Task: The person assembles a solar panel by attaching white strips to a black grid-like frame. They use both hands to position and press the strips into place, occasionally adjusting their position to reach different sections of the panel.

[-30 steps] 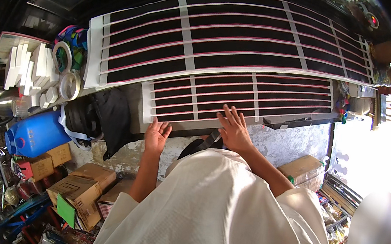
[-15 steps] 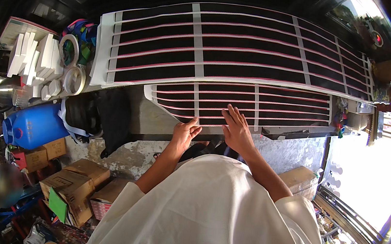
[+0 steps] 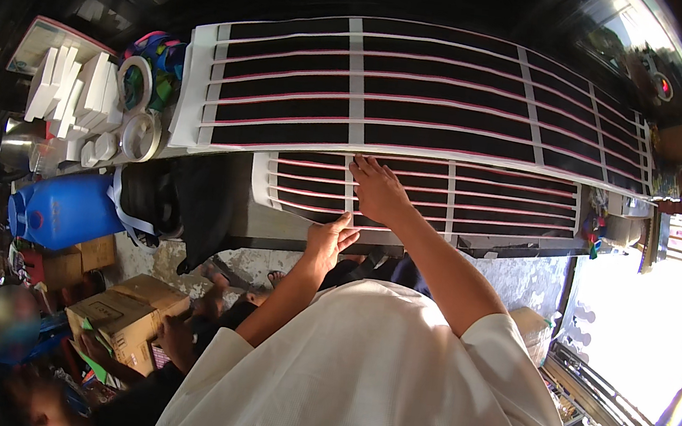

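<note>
Two black panels with white frames and thin pink stripes lie on a work counter. The large panel lies farther away; the smaller panel lies nearer, partly under its edge. My right hand rests flat on the smaller panel, fingers spread. At that panel's near edge, my left hand touches the white frame with its fingers extended. Neither hand holds anything.
Rolls of tape and white blocks sit at the counter's left end. A blue jug and cardboard boxes stand on the floor at left. Another person crouches at lower left. Bright daylight fills the right side.
My left hand has moved right along the smaller panel's near edge, closer to my right hand. My head has leaned nearer, so both panels look larger.
</note>
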`<state>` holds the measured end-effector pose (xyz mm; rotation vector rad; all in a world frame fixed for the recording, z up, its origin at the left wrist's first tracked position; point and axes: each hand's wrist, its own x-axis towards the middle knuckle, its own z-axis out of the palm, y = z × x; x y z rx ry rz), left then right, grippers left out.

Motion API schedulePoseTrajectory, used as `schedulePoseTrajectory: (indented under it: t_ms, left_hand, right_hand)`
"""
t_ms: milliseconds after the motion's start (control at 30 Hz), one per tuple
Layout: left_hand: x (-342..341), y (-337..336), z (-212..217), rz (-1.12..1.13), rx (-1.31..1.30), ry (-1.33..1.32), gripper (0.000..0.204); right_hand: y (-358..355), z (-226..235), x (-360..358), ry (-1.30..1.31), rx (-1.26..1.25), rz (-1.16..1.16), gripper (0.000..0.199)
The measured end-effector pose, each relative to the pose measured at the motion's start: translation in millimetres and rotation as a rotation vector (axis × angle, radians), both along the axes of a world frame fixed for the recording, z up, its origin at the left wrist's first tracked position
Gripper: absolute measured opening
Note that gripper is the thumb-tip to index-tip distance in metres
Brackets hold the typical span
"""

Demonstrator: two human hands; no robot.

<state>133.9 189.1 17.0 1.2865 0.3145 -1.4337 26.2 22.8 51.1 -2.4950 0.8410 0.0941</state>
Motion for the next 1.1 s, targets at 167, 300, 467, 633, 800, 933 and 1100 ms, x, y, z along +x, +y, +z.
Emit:
schedulePoseTrajectory:
  t_ms: [167,300,467,633,800,933,1100]
  left_hand:
    - [-5,1,1,-0.013,0.002,-0.071,0.062]
    - [-9,5,10,-0.019,-0.009,-0.072,0.057]
    - [-18,1,17,-0.009,0.021,-0.135,0.061]
    - [-24,0,0,0.016,-0.003,-0.175,0.065]
    - [-28,1,-10,-0.027,-0.010,-0.212,0.071]
    - [-33,-1,-5,-0.047,0.000,-0.233,0.061]
    - [-34,-10,6,-0.027,-0.051,-0.297,0.056]
  right_hand:
    - [0,2,5,0.073,-0.001,0.022,0.064]
    - [-2,1,9,0.099,-0.032,-0.072,0.063]
    - [-6,-5,10,0.124,0.016,-0.065,0.062]
    - [-14,-11,7,0.137,0.047,-0.049,0.067]
    - [-12,-12,4,0.023,0.036,-0.077,0.063]
    - [-12,-21,-3,0.008,0.060,-0.077,0.062]
    - [-17,-37,-8,-0.073,0.041,-0.054,0.060]
